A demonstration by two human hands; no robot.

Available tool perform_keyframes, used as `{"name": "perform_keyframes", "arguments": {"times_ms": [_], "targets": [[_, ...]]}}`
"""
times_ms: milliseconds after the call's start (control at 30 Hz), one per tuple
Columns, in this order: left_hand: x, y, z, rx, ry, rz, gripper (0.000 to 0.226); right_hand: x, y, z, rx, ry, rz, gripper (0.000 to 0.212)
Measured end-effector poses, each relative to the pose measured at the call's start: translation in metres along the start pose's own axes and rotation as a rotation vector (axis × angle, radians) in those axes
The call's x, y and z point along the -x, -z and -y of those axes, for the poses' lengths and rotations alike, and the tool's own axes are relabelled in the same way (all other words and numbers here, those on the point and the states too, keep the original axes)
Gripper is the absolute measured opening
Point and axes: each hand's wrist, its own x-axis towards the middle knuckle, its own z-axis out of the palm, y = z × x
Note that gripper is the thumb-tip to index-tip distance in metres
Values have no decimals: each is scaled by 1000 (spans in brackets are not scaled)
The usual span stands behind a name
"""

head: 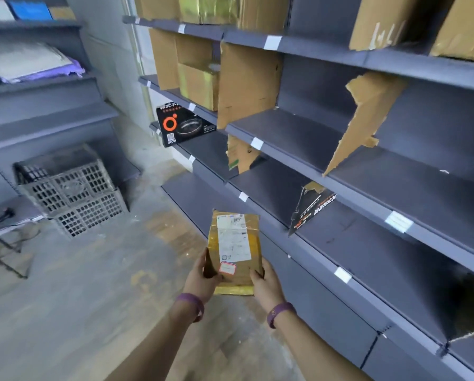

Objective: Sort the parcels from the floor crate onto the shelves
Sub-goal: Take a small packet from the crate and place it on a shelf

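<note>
Parcel (234, 253), yellow, labelled: held above the floor beside the grey shelves (340, 171); left hand (202, 276) and right hand (264, 284) each curl fingers round its lower sides. Crate (71, 191), grey, on floor, well apart.

The parcel (234, 251) is between the left hand (202, 281) and the right hand (266, 287), which hold its two sides. The shelves (367, 188) run along the right, with cardboard dividers (246, 83) standing on them. The crate (73, 193) stands on the floor (79, 298) at the left, before a second shelving unit (46, 116).
</note>
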Motion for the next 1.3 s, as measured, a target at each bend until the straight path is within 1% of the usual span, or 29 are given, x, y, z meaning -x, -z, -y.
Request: {"name": "perform_keyframes", "arguments": {"times_ms": [167,300,467,767,933,1033,1133,1233,1300], "targets": [[-59,74,-8,19,-35,16,77,-45,-75,42,5,24,16,32],[-99,120,-13,74,-34,-9,76,-77,-125,67,24,26,18,36],[-149,167,-19,100,-25,-48,79,-121,-176,91,43,47,47,40],[-256,215,-41,125,-8,-62,78,-233,-246,121,32,17,109,39],[-339,245,-54,80,10,-83,75,-317,-292,144,35,28,148,41],[-389,263,-68,12,31,-98,72,-359,-318,158,13,-3,165,40],[-439,274,-84,-56,30,-69,70,-398,-331,174,2,-5,155,39],[-482,275,-97,-80,74,-32,71,-431,-330,189,8,-19,123,39],[-510,270,-106,-112,97,37,75,-449,-324,193,-23,-38,83,39]]}}
